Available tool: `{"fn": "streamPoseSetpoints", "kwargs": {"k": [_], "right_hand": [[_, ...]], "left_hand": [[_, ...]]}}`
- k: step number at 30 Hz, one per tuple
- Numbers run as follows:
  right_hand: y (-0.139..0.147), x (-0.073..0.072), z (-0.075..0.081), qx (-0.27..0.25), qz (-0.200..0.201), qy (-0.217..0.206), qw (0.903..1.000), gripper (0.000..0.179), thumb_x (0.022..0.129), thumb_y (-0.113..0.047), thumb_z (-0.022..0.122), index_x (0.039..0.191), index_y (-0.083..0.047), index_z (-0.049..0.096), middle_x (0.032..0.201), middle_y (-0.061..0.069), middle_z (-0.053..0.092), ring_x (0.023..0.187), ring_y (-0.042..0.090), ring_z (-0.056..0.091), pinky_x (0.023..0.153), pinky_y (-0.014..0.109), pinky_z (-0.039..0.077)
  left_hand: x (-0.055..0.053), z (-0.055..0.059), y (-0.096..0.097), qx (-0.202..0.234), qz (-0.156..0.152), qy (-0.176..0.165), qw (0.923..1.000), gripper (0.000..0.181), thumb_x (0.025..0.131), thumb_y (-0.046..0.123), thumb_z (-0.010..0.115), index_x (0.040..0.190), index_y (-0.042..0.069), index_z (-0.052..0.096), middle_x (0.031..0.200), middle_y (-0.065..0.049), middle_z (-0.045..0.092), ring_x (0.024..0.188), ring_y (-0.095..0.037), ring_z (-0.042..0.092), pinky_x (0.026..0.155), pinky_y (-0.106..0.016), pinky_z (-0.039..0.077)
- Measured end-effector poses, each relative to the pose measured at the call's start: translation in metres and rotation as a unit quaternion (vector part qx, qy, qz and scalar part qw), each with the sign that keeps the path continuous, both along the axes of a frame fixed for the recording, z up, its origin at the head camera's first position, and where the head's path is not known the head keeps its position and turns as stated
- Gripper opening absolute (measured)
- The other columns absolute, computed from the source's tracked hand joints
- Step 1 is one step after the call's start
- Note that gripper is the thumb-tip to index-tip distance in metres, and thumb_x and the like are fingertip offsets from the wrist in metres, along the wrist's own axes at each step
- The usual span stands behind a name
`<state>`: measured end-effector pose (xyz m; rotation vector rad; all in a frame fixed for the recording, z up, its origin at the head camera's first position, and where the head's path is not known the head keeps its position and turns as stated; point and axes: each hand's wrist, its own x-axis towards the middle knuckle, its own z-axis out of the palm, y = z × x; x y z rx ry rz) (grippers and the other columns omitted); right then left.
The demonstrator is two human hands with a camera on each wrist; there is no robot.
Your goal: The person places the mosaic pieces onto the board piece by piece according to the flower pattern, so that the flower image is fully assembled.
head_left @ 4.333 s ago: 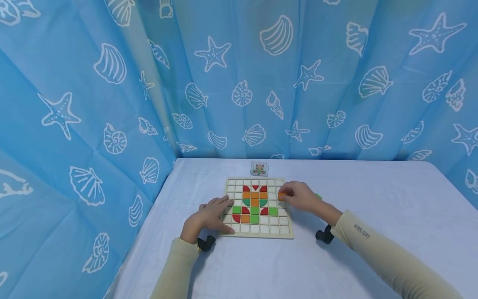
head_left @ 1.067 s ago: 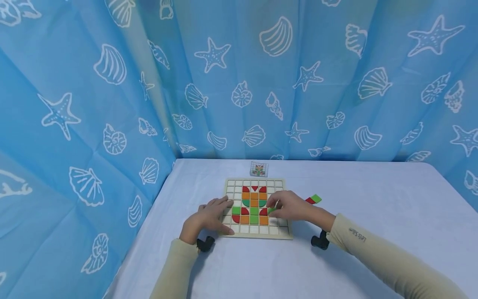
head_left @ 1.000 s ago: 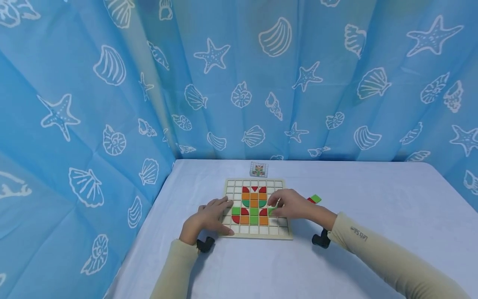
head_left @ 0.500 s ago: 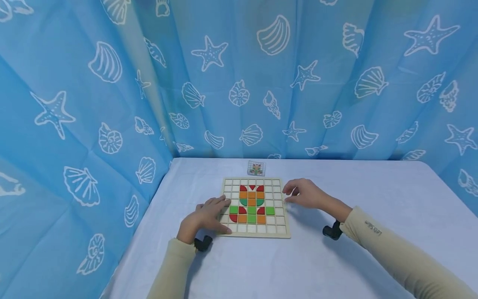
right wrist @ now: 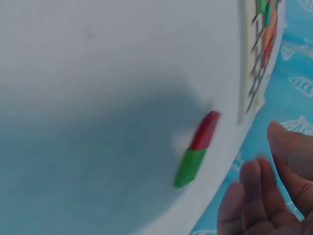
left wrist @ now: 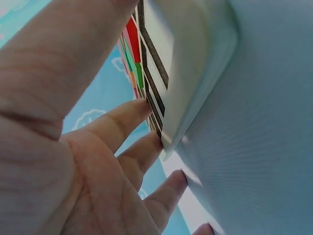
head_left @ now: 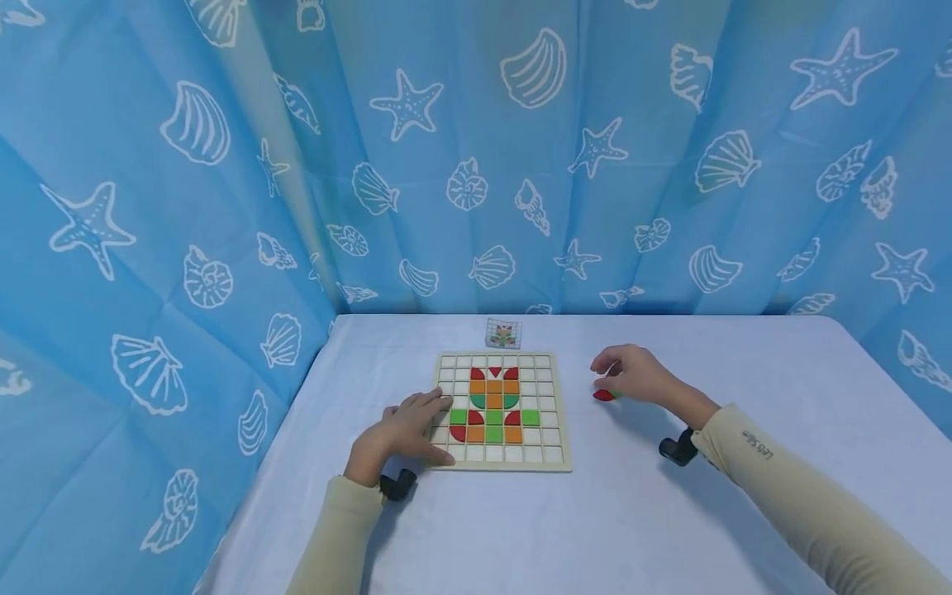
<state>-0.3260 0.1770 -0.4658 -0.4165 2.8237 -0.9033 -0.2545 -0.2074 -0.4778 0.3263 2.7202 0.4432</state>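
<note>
A square wooden grid board (head_left: 498, 466) lies on the table, carrying red, orange and green tiles in a flower-like pattern. My left hand (head_left: 402, 430) rests along its left side, fingers spread, with fingertips at the frame in the left wrist view. To the right of the board, my right hand (head_left: 638, 374) hovers over a red rounded tile (head_left: 604, 395) and a green tile (right wrist: 190, 167), which lie end to end. In the right wrist view its thumb and fingers are apart, with nothing between them. In the head view it partly covers the green tile.
A small clear-looking card (head_left: 503, 333) with a printed flower pattern on a grid stands behind the board. A white cloth (head_left: 521, 529) covers the table. A blue curtain (head_left: 446, 165) with shells and starfish hangs behind and at the left.
My right hand held an orange tile; an orange tile now sits right of the bottom green one. It touched the right green tile, then moved right, off the board. My left hand stays.
</note>
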Motion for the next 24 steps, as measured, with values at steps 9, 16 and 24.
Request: {"fn": "streamPoseSetpoints", "kwargs": {"k": [9,16,24], "right_hand": [[0.018,-0.005,-0.014,0.032,0.001,-0.007,0.9994,0.029,0.083,-0.016,0.078,0.109,-0.004,0.071,0.108,0.014,0.068,0.103,0.032,0.061,0.090,0.047,0.056],[0.024,-0.007,-0.021,0.050,0.014,-0.008,0.9986,0.034,0.081,-0.024,0.082,0.109,-0.006,0.073,0.111,0.013,0.068,0.108,0.033,0.060,0.095,0.050,0.053],[0.020,-0.009,-0.025,0.064,0.054,0.017,0.9964,0.023,0.081,-0.023,0.082,0.100,-0.011,0.077,0.103,0.008,0.067,0.101,0.026,0.058,0.090,0.047,0.053]], "left_hand": [[0.000,0.000,-0.002,0.000,-0.005,-0.001,1.0000,0.098,0.075,0.048,0.083,0.155,0.023,0.033,0.165,-0.005,0.024,0.151,-0.034,0.021,0.116,-0.065,0.022],[-0.001,0.000,0.001,0.008,-0.004,0.000,1.0000,0.099,0.073,0.050,0.084,0.154,0.024,0.035,0.164,-0.004,0.025,0.150,-0.033,0.021,0.115,-0.064,0.023],[-0.001,-0.001,-0.001,0.007,-0.001,-0.003,1.0000,0.099,0.073,0.050,0.084,0.154,0.025,0.034,0.165,-0.003,0.025,0.151,-0.034,0.020,0.116,-0.064,0.021]]}}
